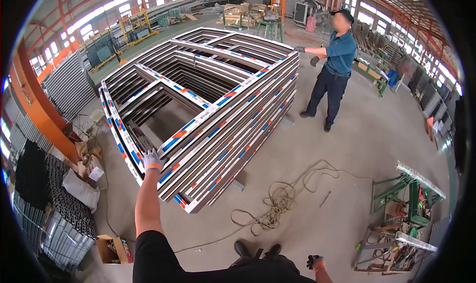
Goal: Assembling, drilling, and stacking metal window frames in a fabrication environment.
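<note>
A tall stack of large window frames (230, 102), dark profiles with white, blue and red protective film, stands in front of me. My left hand (153, 160), in a grey glove with an orange cuff, grips the near left corner of the top frame, fingers over its edge. Low at the right, beside my body, hangs my right hand (316, 263) in a dark-palmed glove. It holds nothing, its fingers loosely bent and apart. Across the stack a co-worker (337, 60) in a blue shirt has one gloved hand at the far right corner.
A tangled rope or hose (277, 203) lies on the floor right of my feet. Green stands (409, 196) and a tool cart (389, 248) are at the right. To the left are an orange column (42, 97), a cardboard box (113, 249) and stacked metal profiles (64, 236).
</note>
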{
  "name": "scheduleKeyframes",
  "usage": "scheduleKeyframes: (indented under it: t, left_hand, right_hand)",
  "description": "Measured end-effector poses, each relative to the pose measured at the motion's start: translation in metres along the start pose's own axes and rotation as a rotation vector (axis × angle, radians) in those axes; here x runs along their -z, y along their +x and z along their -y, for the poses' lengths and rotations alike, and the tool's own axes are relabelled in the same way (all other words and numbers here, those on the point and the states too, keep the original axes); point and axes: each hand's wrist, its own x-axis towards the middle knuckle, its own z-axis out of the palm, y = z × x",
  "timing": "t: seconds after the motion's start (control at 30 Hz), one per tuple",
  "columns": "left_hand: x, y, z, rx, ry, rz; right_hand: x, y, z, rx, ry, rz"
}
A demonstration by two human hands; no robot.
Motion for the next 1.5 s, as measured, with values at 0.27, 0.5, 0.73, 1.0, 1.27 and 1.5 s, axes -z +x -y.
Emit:
scheduleKeyframes:
  t: [0.27,0.5,0.73,1.0,1.27,1.5]
  left_hand:
    - [-0.030,-0.002,0.018,-0.075,-0.122,-0.069]
    - [0.008,-0.100,-0.007,-0.231,-0.269,-0.023]
    - [0.003,-0.159,0.054,-0.342,-0.279,-0.069]
    - [0.006,-0.146,0.108,-0.421,-0.130,-0.101]
    - [0.010,-0.144,0.134,-0.472,-0.151,-0.119]
    - [0.015,-0.136,0.141,-0.495,-0.178,-0.124]
  right_hand:
    - [-0.002,0.024,-0.029,-0.040,-0.084,0.012]
    - [-0.039,0.044,-0.015,-0.023,-0.132,0.190]
    - [-0.142,0.123,0.172,0.350,0.333,0.352]
    - [-0.283,0.017,0.457,1.365,-0.868,-0.070]
    - [-0.437,-0.050,0.557,1.676,-1.480,-0.214]
    - [-0.471,-0.004,0.593,1.648,-1.452,-0.112]
